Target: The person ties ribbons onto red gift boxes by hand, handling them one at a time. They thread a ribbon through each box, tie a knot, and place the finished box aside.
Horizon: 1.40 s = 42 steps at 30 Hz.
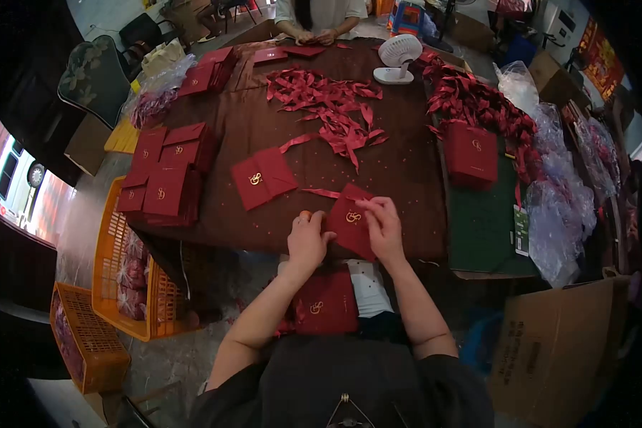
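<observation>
A red envelope (pixel 351 220) with a gold monogram lies tilted near the table's front edge, between my hands. My left hand (pixel 308 241) is at its left side, fingers curled and thumb against the edge; an orange cover shows on one fingertip. My right hand (pixel 384 230) pinches a red ribbon (pixel 364 203) at the envelope's upper right. The ribbon's other end (pixel 321 192) sticks out to the left. Just beyond lies another red envelope (pixel 264 177) with a ribbon at its top corner. More red envelopes (pixel 326 303) rest on my lap.
Stacked red envelopes (pixel 165 175) stand at the left; loose ribbons (pixel 324 100) lie mid-table. A small white fan (pixel 398 57) and another person's hands (pixel 314 37) are at the far side. To the right are an envelope stack (pixel 471 155) and plastic bags (pixel 560 207). Yellow crates (pixel 118 285) stand lower left.
</observation>
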Each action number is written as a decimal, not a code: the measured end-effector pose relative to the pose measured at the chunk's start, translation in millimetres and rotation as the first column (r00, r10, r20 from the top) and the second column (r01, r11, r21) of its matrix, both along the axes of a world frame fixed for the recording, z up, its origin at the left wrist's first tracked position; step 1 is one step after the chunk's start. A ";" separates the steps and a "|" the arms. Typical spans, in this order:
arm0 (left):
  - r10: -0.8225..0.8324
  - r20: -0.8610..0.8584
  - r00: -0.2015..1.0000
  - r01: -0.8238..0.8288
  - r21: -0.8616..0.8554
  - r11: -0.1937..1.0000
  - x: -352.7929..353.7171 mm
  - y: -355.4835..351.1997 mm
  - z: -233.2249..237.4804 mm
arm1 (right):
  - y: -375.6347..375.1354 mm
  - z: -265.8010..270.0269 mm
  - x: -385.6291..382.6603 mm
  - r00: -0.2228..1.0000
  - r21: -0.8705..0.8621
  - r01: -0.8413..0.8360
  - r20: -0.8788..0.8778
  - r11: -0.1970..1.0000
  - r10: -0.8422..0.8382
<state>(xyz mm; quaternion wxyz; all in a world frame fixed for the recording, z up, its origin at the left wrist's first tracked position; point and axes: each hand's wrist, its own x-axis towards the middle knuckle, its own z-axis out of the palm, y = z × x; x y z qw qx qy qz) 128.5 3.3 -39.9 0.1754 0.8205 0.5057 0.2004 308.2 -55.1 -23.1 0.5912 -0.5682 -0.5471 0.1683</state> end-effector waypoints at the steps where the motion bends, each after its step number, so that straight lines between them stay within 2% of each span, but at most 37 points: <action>1: 0.020 0.039 0.999 -0.022 0.030 0.999 -0.1 -0.3 -4.1 | 2.2 -4.0 -7.1 0.994 -0.036 -0.017 0.109 0.999 0.021; 2: 0.021 0.038 0.999 -0.022 0.032 0.999 0.0 0.2 -9.0 | 1.5 -6.6 -13.2 0.999 -0.098 -0.046 0.024 0.994 0.048; 3: 0.018 0.096 0.995 -0.022 0.033 0.999 -0.3 0.5 -11.3 | 2.0 -9.3 -17.1 0.999 -0.097 -0.047 0.021 0.994 0.049; 5: 0.018 0.153 0.988 -0.023 0.033 0.999 -2.8 1.9 -15.6 | 3.8 -18.3 -21.4 0.983 -0.094 0.011 0.182 0.996 0.007; 7: 0.027 0.143 0.989 -0.023 -0.028 0.999 -4.0 6.0 -8.7 | 7.0 -22.1 -21.8 0.978 -0.053 0.003 0.210 0.999 0.009; 8: 0.028 0.143 0.989 -0.024 -0.028 0.999 -4.5 8.1 -4.7 | 8.0 -23.6 -22.6 0.960 -0.059 -0.001 0.278 0.998 0.018; 10: 0.031 0.139 0.990 -0.009 -0.155 0.988 -5.1 10.8 5.2 | 9.5 -25.6 -25.0 0.938 -0.064 -0.003 0.346 0.998 0.026; 12: 0.038 0.159 0.987 -0.007 -0.189 0.982 -6.3 11.7 4.4 | 10.4 -28.3 -29.4 0.875 -0.052 0.034 0.485 0.998 -0.005; 14: 0.047 0.176 0.983 -0.006 -0.224 0.974 -7.3 10.0 1.2 | 12.1 -34.5 -31.3 0.873 -0.047 0.026 0.487 0.999 0.000; 16: 0.030 0.214 0.976 0.002 -0.144 0.990 -7.7 6.8 -2.0 | 12.7 -37.9 -33.6 0.872 -0.043 0.015 0.490 0.999 0.008; 18: 0.050 0.240 0.969 -0.004 -0.192 0.981 -8.6 6.3 -1.9 | 12.1 -40.2 -35.6 0.838 -0.025 0.005 0.546 1.000 0.009; 20: 0.071 0.267 0.961 -0.007 -0.235 0.972 -7.9 5.9 -2.8 | 12.1 -41.9 -37.1 0.829 -0.022 -0.001 0.559 1.000 0.013; 25: 0.085 0.366 0.927 -0.030 -0.152 0.988 -7.3 1.6 -15.0 | 13.7 -41.2 -36.0 0.812 -0.022 -0.033 0.582 0.999 0.040; 28: 0.035 0.326 0.945 -0.020 -0.048 0.999 -6.9 1.3 -20.9 | 15.5 -40.8 -34.3 0.841 -0.038 -0.054 0.537 0.998 0.066; 32: -0.009 0.328 0.945 0.021 -0.031 0.999 -10.8 -3.1 -13.6 | 18.0 -40.2 -37.2 0.918 -0.070 -0.046 0.390 0.997 0.069; 33: -0.031 0.316 0.948 0.053 -0.064 0.997 -12.9 -5.3 -9.2 | 17.2 -36.3 -39.6 0.947 -0.077 -0.029 0.317 0.997 0.052; 34: -0.053 0.306 0.950 0.086 -0.095 0.992 -13.5 -4.0 -5.9 | 16.8 -31.0 -39.0 0.946 -0.070 -0.026 0.319 0.997 0.047; 35: -0.059 0.307 0.950 0.090 -0.089 0.992 -16.6 1.3 -4.4 | 15.4 -25.4 -38.4 0.919 -0.120 -0.028 0.386 0.992 0.073; 36: -0.112 0.305 0.946 0.173 -0.181 0.968 -23.1 9.2 -3.1 | 14.3 -22.4 -38.1 0.889 -0.171 -0.024 0.448 0.985 0.099; 37: -0.166 0.306 0.937 0.253 -0.271 0.929 -29.0 17.6 -1.7 | 14.0 -21.7 -37.3 0.890 -0.164 -0.017 0.447 0.986 0.089; 38: -0.185 0.298 0.936 0.280 -0.320 0.905 -32.7 25.3 -1.4 | 13.5 -20.9 -36.1 0.855 -0.060 -0.010 0.517 0.998 0.039; 39: -0.191 0.298 0.935 0.284 -0.313 0.906 -33.5 31.2 -1.1 | 13.2 -20.3 -35.1 0.814 0.044 -0.012 0.581 0.999 -0.015; 40: -0.246 0.244 0.938 0.298 -0.208 0.932 -33.8 37.0 -0.5 | 12.7 -21.4 -35.6 0.813 0.052 -0.009 0.581 0.999 -0.023; 41: -0.294 0.183 0.938 0.315 -0.101 0.944 -33.3 41.5 -0.4 | 11.4 -24.4 -36.7 0.841 0.005 0.008 0.541 1.000 -0.009; 42: -0.299 0.183 0.937 0.319 -0.095 0.943 -31.6 43.4 -0.5 | 10.2 -24.9 -37.3 0.866 -0.044 0.023 0.500 0.999 0.002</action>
